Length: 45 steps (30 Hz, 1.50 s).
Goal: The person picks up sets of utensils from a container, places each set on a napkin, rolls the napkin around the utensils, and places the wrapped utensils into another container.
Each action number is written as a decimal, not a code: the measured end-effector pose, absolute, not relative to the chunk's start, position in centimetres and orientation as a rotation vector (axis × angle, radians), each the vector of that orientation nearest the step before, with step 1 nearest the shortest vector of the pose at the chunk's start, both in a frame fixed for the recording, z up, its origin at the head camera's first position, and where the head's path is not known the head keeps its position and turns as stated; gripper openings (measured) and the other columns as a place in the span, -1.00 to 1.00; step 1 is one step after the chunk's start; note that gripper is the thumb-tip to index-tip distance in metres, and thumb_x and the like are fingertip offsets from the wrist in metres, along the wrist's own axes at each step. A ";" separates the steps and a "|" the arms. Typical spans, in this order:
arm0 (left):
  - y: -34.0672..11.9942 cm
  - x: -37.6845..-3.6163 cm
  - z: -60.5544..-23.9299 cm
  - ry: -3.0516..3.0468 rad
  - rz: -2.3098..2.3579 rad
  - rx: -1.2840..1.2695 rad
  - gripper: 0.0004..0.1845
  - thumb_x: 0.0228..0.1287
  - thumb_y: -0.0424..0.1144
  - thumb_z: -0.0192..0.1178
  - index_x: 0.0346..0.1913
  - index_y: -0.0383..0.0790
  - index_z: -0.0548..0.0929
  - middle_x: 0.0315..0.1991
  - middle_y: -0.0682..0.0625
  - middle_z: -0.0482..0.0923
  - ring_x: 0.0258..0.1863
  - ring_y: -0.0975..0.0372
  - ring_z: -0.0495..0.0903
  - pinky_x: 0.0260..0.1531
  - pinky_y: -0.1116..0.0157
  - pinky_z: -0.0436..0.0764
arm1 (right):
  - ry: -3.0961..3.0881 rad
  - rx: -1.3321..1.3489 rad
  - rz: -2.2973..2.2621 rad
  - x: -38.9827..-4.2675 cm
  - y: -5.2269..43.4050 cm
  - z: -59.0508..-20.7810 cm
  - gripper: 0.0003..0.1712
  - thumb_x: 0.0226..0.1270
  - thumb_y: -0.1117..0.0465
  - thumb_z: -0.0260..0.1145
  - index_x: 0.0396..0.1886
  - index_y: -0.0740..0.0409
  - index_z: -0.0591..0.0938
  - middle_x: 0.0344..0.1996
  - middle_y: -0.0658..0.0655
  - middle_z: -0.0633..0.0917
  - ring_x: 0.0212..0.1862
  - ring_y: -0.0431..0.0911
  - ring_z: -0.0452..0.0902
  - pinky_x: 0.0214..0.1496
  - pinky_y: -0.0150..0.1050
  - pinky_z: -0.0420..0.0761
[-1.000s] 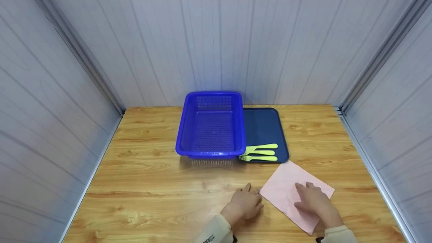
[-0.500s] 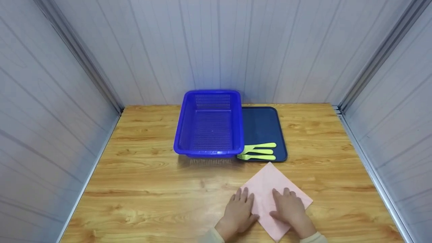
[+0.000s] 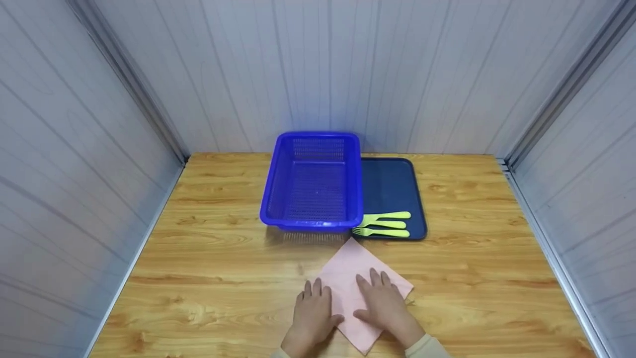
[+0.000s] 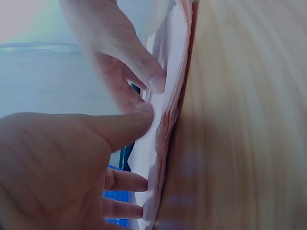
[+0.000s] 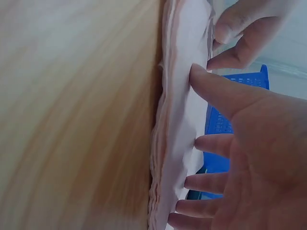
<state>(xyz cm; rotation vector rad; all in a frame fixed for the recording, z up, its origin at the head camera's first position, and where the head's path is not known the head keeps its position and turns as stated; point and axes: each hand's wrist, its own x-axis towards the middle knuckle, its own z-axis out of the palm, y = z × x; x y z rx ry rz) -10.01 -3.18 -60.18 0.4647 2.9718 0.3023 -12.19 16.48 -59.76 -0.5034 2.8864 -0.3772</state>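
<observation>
Both my hands lie flat, fingers straight, gripping nothing: my left hand (image 3: 313, 313) presses the left corner of the folded pale pink cloth napkin (image 3: 355, 268), my right hand (image 3: 385, 306) its middle. The napkin sits on the near part of the wooden table (image 3: 208, 258), one corner pointing at the blue plastic mesh basket (image 3: 313, 186). Right of the basket a dark blue tray (image 3: 392, 184) holds yellow-green plastic cutlery (image 3: 382, 223). I judge I'm positioning and smoothing the napkin; next needs a pinch on a corner.
</observation>
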 end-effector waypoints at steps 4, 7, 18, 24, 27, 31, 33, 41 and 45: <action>-3.8 -9.7 -60.4 2.996 0.353 0.442 -0.10 0.02 0.17 0.39 0.32 -0.32 0.35 0.27 -0.41 0.30 0.25 -0.34 0.27 0.09 -0.17 0.42 | 2.886 -0.531 -0.372 -12.4 15.9 -59.8 0.01 0.04 -0.23 0.45 0.41 0.19 0.35 0.32 0.49 0.29 0.29 0.47 0.18 0.16 0.35 0.35; -4.1 -9.6 -60.3 2.999 0.387 0.432 -0.11 0.03 0.14 0.40 0.36 -0.25 0.35 0.28 -0.41 0.29 0.26 -0.34 0.25 0.09 -0.20 0.41 | 2.862 -0.562 -0.391 -12.8 15.8 -59.5 0.06 0.05 -0.24 0.44 0.43 0.22 0.29 0.31 0.48 0.32 0.28 0.45 0.21 0.15 0.35 0.35; -3.8 -9.8 -60.1 2.968 0.389 0.405 -0.15 -0.01 0.14 0.42 0.31 -0.24 0.44 0.28 -0.41 0.30 0.25 -0.35 0.25 0.15 -0.27 0.28 | 3.057 -0.640 -0.501 -22.7 20.1 -55.5 -0.91 0.24 0.23 0.34 -0.40 0.16 0.69 -0.45 0.09 0.66 -0.33 0.03 0.60 -0.31 0.01 0.59; -3.5 -9.2 -60.4 2.903 0.375 0.360 -0.14 -0.02 0.18 0.40 0.31 -0.23 0.45 0.30 -0.39 0.30 0.27 -0.36 0.24 0.17 -0.31 0.23 | 2.952 -0.769 -0.379 -26.4 22.5 -57.4 -0.94 0.23 0.33 0.35 -0.31 0.14 0.71 -0.38 0.04 0.71 -0.27 -0.03 0.65 -0.22 -0.05 0.64; -3.2 -9.1 -60.7 2.886 0.361 0.350 -0.14 -0.01 0.19 0.40 0.32 -0.21 0.45 0.31 -0.37 0.30 0.28 -0.34 0.23 0.18 -0.30 0.22 | 2.907 -0.777 -0.359 -26.8 23.3 -57.9 -0.94 0.20 0.36 0.36 -0.33 0.18 0.71 -0.40 0.06 0.71 -0.30 -0.04 0.64 -0.25 -0.06 0.66; -2.9 -9.1 -61.0 2.892 0.345 0.353 -0.13 -0.02 0.21 0.39 0.33 -0.18 0.44 0.31 -0.34 0.31 0.29 -0.32 0.23 0.18 -0.31 0.20 | 2.884 -0.753 -0.354 -27.2 23.7 -57.8 -0.89 0.15 0.39 0.38 -0.32 0.16 0.68 -0.38 0.06 0.70 -0.29 -0.03 0.63 -0.22 -0.06 0.65; -3.0 -9.1 -61.0 2.908 0.345 0.361 -0.12 -0.02 0.21 0.39 0.34 -0.15 0.43 0.30 -0.33 0.32 0.28 -0.32 0.25 0.17 -0.31 0.22 | 2.866 -0.764 -0.361 -27.5 23.7 -57.6 -0.87 0.14 0.39 0.39 -0.31 0.16 0.67 -0.37 0.06 0.70 -0.27 -0.02 0.62 -0.19 -0.04 0.63; -3.8 -9.6 -60.4 2.957 0.334 0.398 -0.21 0.02 0.20 0.37 0.33 -0.03 0.47 0.30 -0.34 0.32 0.27 -0.30 0.26 0.15 -0.26 0.25 | 2.822 -0.886 -0.311 -29.3 23.3 -57.2 -0.72 0.04 0.50 0.32 -0.27 0.12 0.68 -0.34 0.03 0.71 -0.30 -0.07 0.58 -0.15 -0.05 0.62; -4.1 -9.8 -60.2 2.976 0.332 0.407 -0.22 0.01 0.20 0.37 0.31 -0.03 0.49 0.29 -0.35 0.33 0.26 -0.30 0.27 0.13 -0.25 0.26 | 2.845 -0.966 -0.309 -29.4 23.4 -57.5 -0.69 -0.01 0.51 0.30 -0.27 0.10 0.64 -0.37 0.02 0.69 -0.35 -0.10 0.57 -0.24 -0.10 0.63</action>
